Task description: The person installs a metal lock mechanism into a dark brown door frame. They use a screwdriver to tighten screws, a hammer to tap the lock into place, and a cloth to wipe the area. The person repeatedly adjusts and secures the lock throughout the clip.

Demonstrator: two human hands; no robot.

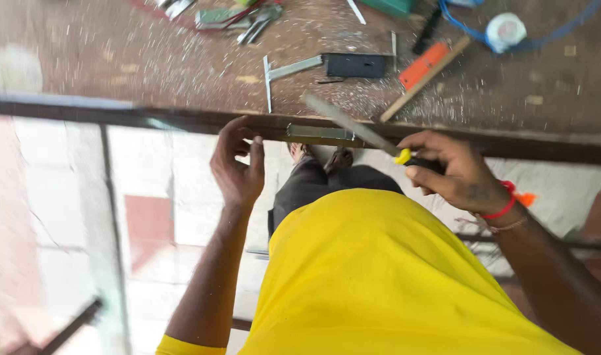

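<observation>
**Two hands at the dark frame bar, file laid across it**

No box, tray or other holder shows clearly here; the loose things all lie straight on the speckled floor point(149, 59), which is dusted with pale filings.

The left hand point(238, 164) curls around the near edge of the dark frame bar point(182, 119), fingers hooked over the top and thumb below, closed on it. The right hand point(455, 172) is wrapped tight around the black and yellow handle of a flat metal file point(350, 123). The blade slants up and to the left across the bar, over a metal lock plate point(320, 133) set into the bar's edge between the two hands.

The bar runs across the whole view, left to right. Below it on the left lies a glass pane point(63, 197), with a thinner dark bar running down through it. Beyond the bar, on the floor, lie a black lock body point(358, 64), a metal try square point(284, 72), an orange-handled tool point(424, 66) and a wooden strip point(425, 79), all near the bar's far edge. A roll of tape point(505, 29) sits further off at the upper right, and a heap of metal tools point(238, 16) at the top middle. The floor on the far left is more open.
</observation>
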